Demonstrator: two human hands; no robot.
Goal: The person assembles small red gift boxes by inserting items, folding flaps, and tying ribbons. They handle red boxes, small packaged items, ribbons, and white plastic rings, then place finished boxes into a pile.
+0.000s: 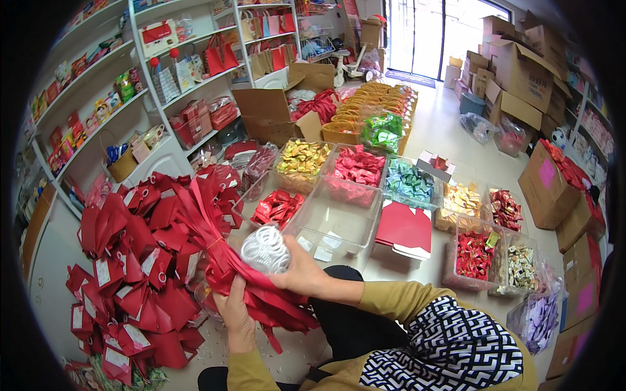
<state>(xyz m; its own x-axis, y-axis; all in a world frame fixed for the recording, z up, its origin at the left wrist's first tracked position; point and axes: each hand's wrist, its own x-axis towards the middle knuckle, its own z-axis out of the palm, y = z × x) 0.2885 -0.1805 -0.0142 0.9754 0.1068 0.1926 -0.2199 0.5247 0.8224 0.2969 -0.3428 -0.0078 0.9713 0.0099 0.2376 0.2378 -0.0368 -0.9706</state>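
Observation:
A thick bundle of red ribbons (230,266) stretches across in front of me, tied around with a thin band near its upper part. My left hand (237,310) is closed around the bundle's lower side. At its right side, a cluster of white rings (266,250), possibly beaded, is in the grip of my right hand (305,273), whose fingers also press on the ribbons. Whether rings and ribbons are joined cannot be seen. Just left of both hands lies a large heap of red gift boxes (142,293) with white tags and small rings.
Clear plastic bins of wrapped sweets (303,159) stand ahead, around an unfilled bin (337,215). Red cards (403,227) lie right of it. Rows of baskets (371,105) and an open carton (264,112) are farther off. Shelves (190,39) line the left; cartons (523,68) are stacked right.

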